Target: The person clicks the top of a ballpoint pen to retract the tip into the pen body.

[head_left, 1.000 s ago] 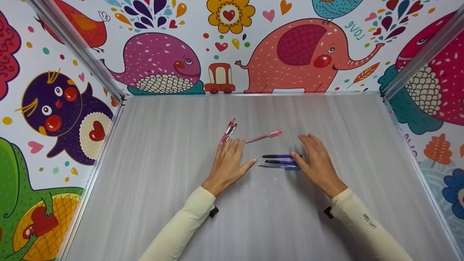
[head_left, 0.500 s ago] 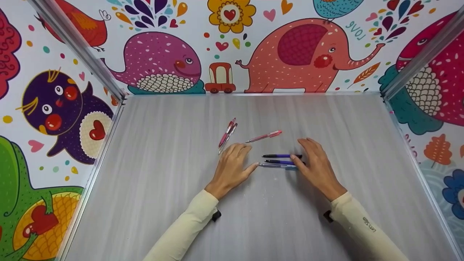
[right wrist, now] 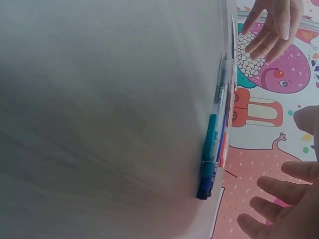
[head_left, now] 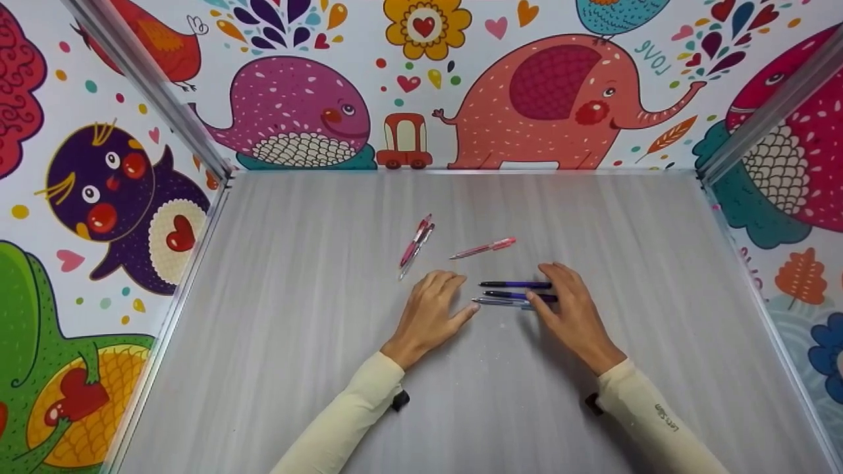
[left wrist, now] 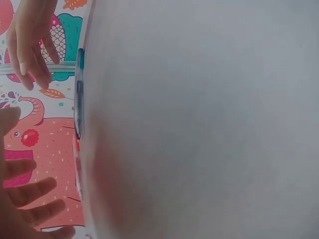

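Three pens lie side by side between the hands in the head view: a blue pen with black ends (head_left: 516, 285), a second blue and black pen (head_left: 519, 295) and a clear-barrelled pen (head_left: 500, 302). My left hand (head_left: 431, 319) hovers at their tip ends, thumb near the clear pen's point, fingers loosely bent and holding nothing. Over their other ends is my right hand (head_left: 571, 316), thumb and fingers spread apart. In the right wrist view the clear pen shows a teal grip (right wrist: 209, 139), with the right hand's fingers (right wrist: 279, 191) above the tabletop.
Beyond the hands lie a pink-red pen (head_left: 484, 248) and, farther left, a red pen (head_left: 415, 242) close beside a clear pen with a dark red end (head_left: 417, 252). The grey table (head_left: 296, 263) is bounded by metal rails and walls with cartoon animals.
My left hand has drawn back from the red pens, toward me and to the right, nearer the row of blue pens. The right hand has shifted slightly toward me.
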A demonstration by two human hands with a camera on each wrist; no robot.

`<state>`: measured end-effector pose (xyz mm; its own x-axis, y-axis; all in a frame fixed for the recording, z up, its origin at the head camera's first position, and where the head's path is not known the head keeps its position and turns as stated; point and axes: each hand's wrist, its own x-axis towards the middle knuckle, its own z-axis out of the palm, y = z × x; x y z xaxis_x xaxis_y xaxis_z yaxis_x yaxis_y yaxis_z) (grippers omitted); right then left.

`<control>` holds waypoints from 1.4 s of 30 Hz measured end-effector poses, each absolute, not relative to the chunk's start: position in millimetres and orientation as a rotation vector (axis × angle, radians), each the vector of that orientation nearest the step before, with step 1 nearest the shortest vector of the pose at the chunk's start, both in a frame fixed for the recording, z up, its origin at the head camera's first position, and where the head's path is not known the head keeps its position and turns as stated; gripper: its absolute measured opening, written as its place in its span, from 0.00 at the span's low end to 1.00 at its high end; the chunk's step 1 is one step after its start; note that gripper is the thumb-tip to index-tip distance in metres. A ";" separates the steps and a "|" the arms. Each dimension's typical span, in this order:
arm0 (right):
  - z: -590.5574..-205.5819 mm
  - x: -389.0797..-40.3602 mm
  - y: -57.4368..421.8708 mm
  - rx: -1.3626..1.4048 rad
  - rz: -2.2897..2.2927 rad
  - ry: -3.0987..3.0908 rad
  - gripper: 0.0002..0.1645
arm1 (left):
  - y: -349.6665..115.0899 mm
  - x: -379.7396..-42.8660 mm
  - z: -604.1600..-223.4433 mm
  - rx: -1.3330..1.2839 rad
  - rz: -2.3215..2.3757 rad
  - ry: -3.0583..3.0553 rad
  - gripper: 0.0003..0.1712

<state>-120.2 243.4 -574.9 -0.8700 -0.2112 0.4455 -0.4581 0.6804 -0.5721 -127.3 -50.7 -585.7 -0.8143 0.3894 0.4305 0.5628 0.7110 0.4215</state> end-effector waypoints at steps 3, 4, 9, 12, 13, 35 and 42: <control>-577.8 -118.4 243.6 0.526 1.012 -2.547 0.33 | -49.2 -125.9 -588.2 -0.760 -0.787 -2.598 0.31; -578.8 -117.9 243.7 0.524 1.015 -2.547 0.34 | -48.9 -125.6 -588.8 -0.762 -0.789 -2.594 0.31; -583.1 -115.7 244.6 0.509 1.037 -2.568 0.33 | -47.8 -125.8 -592.1 -0.766 -0.809 -2.569 0.30; -585.2 -115.2 245.3 0.506 1.047 -2.574 0.32 | -46.4 -126.5 -594.8 -0.767 -0.828 -2.553 0.30; -585.8 -115.2 245.3 0.507 1.047 -2.574 0.32 | -46.0 -126.4 -595.5 -0.766 -0.836 -2.550 0.30; -601.2 -118.4 251.0 0.713 1.005 -2.406 0.31 | -37.8 -123.4 -609.4 -0.727 -0.940 -2.530 0.26; -607.7 -119.5 256.6 0.717 1.071 -2.365 0.28 | -35.2 -125.0 -615.7 -0.757 -0.933 -2.489 0.24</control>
<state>-119.5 256.6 -607.7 -0.7665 -0.2717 0.5820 -0.6167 0.5647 -0.5485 -125.0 -35.2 -615.7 -0.7847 0.3516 0.5104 0.6005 0.6355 0.4854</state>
